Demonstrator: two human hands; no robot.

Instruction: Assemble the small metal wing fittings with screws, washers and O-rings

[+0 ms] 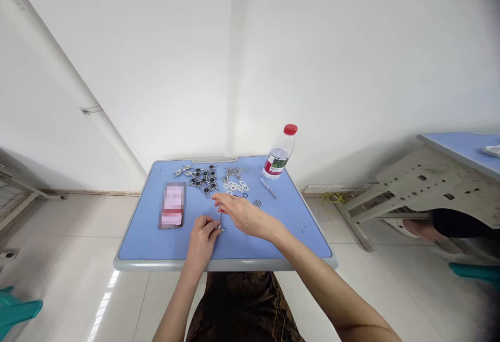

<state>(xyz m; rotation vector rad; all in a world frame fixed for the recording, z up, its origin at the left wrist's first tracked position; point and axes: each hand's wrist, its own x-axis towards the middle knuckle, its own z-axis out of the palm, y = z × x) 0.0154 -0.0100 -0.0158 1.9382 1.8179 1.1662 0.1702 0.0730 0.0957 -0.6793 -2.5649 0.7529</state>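
Note:
My left hand (201, 233) pinches a small metal fitting (222, 229) against the blue tabletop near its front edge. Over that fitting, my right hand (244, 216) is closed around the top of a screwdriver, whose thin upright shaft (221, 217) comes down to the part. Its handle is mostly hidden by my fingers. Beyond my hands lie several metal fittings with black round centres (203, 178), a heap of bare metal pieces (233, 174) and flat pale oval plates (236, 186). A small cluster of shiny screws or similar bits (258, 203) sits right of my right hand.
A phone (172, 205) lies at the table's left. At the back right stand a red-capped water bottle (278, 157) and, before it, a slim tool (267, 188). A dark ring (245, 195) lies near the plates. Another desk (464, 147) and part of a person's foot (416, 229) are at right.

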